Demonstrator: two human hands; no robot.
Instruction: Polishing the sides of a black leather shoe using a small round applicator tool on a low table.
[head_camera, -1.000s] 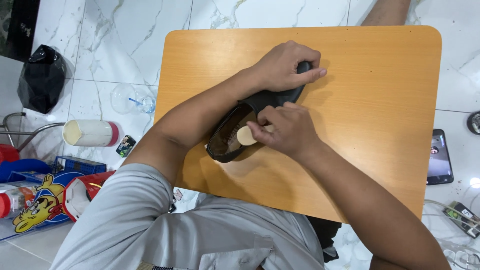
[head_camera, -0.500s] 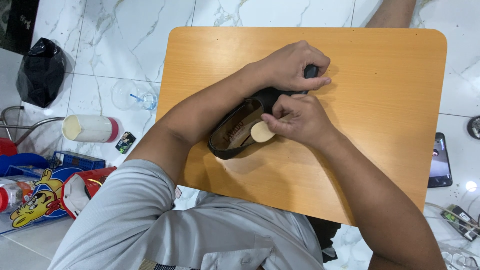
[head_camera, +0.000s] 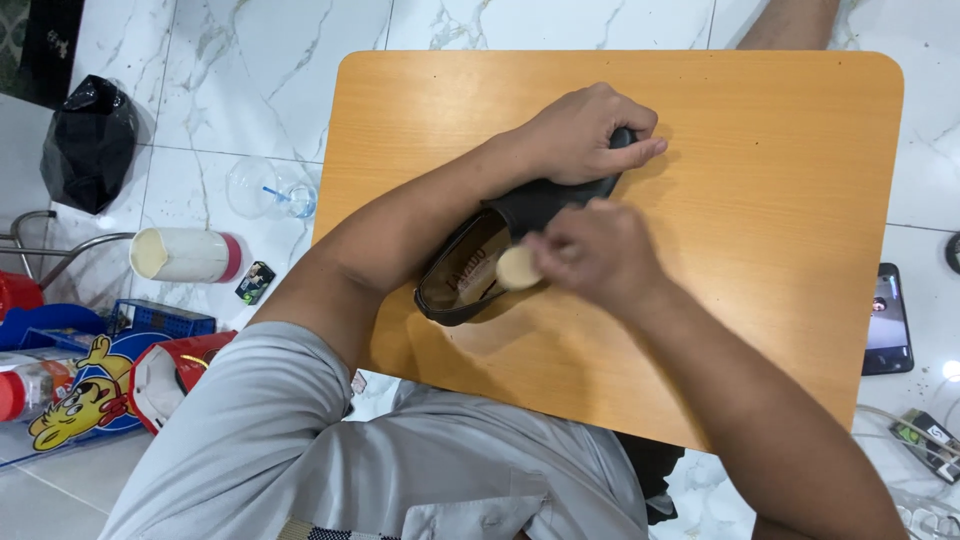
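While the left hand (head_camera: 585, 135) stays clamped over the toe of a black leather slip-on shoe (head_camera: 500, 250) lying near the middle of the orange wooden tabletop (head_camera: 780, 300), the right hand (head_camera: 590, 255), closed on a small round cream-coloured applicator (head_camera: 518, 268), appears blurred at the shoe's opening. Half a second ago the hand was sharp; the rubbing has evidently quickened, and polishing looks well underway.
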